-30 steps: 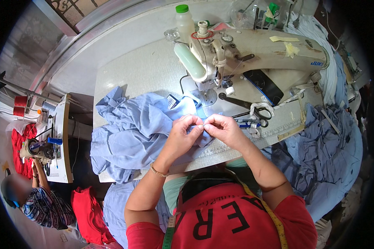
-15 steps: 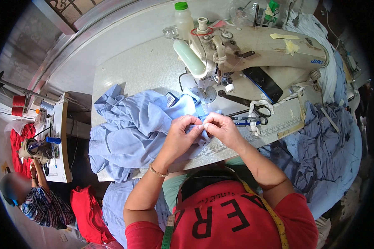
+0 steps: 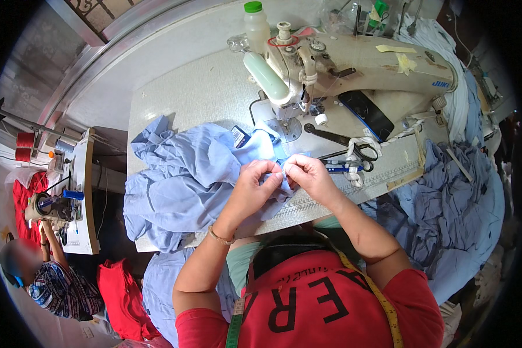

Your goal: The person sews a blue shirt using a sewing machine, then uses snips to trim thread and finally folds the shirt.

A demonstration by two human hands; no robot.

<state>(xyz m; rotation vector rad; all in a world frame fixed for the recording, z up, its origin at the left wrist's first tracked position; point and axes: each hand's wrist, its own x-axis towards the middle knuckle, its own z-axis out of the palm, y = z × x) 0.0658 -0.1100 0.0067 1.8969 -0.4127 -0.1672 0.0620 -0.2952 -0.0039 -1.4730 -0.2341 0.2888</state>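
Note:
My left hand and my right hand meet fingertip to fingertip over the table, both pinching a small fold of light blue fabric. The rest of that garment spreads crumpled to the left across the white sewing table and hangs over its front edge. Just beyond my hands stands a cream industrial sewing machine, its needle area lit. A small dark label shows on the cloth near the presser foot.
Scissors and a black phone lie by the machine; a green-capped bottle stands behind it. Blue garments are heaped at right. At left another person sits at a second machine with red thread cones.
My hands have stayed together on the fold, shifting only slightly. The cloth pile has barely moved.

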